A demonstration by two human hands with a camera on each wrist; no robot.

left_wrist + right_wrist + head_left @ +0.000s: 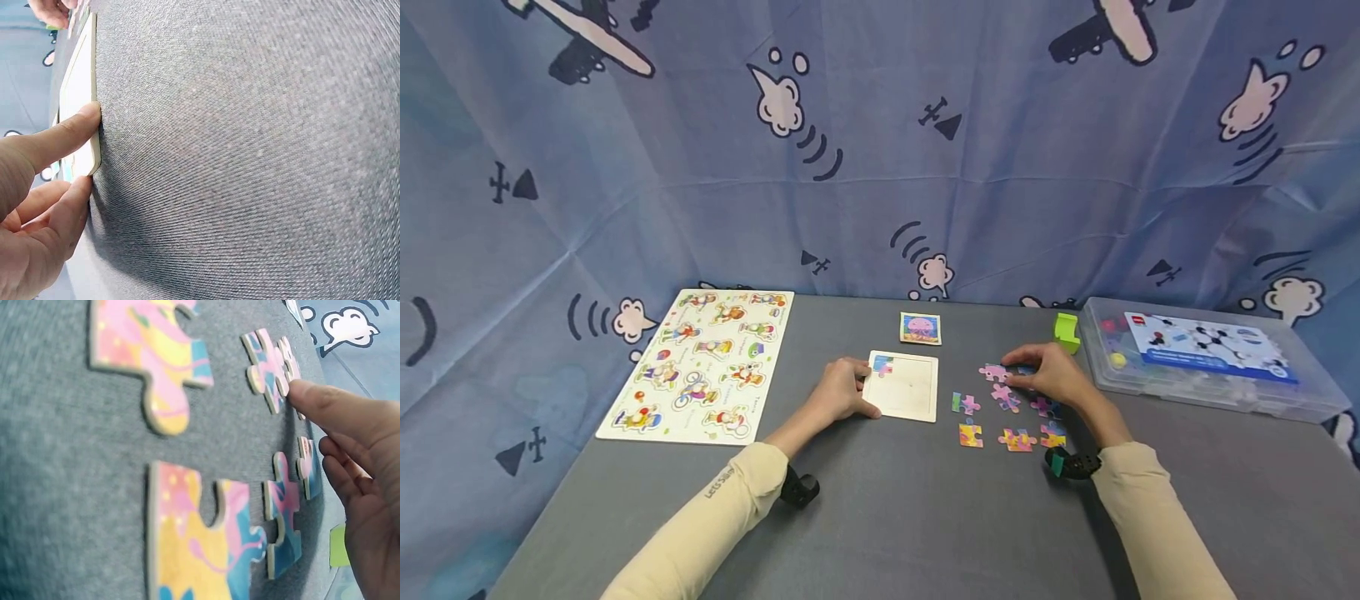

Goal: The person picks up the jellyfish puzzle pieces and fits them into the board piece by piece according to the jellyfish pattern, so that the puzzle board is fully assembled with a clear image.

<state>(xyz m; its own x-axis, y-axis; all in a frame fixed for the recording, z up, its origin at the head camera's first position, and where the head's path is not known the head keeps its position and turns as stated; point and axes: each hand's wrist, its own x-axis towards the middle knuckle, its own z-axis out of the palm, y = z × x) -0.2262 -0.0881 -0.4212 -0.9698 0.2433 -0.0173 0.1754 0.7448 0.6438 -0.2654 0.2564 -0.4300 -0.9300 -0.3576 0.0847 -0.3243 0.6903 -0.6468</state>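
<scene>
Closest in, two cream sleeves (700, 533) reach over a gray table (880, 517), with a black band (1078, 465) at the right wrist. Then there's a row of three yellowish puzzle pieces (1017, 440), lying loose near that band.

Left hand (838, 392) first: it's got the near-left corner of a square wooden tray (910, 396), thumb on the near edge, bent fingers along the left edge, so yeah, clamped on it. The tray is flat on the table, and one blue-and-pink corner piece (882, 365) sits in its far-left corner.

Right hand (1051, 371) is well off to the side, over the loose pieces. Thumb and index are a bit apart, thumb tip right at a pink piece (992, 372), other fingers loosely bent. Honestly can't tell if it's pinched or just touched. Another pink piece (1004, 396) lies just nearer.

Further back: a small framed picture (921, 328) behind the tray, a big picture board (685, 429) on the left, a green block (1066, 332) beside a clear plastic case (1202, 387) on the right, then a blue airplane-print cloth (865, 150).
</scene>
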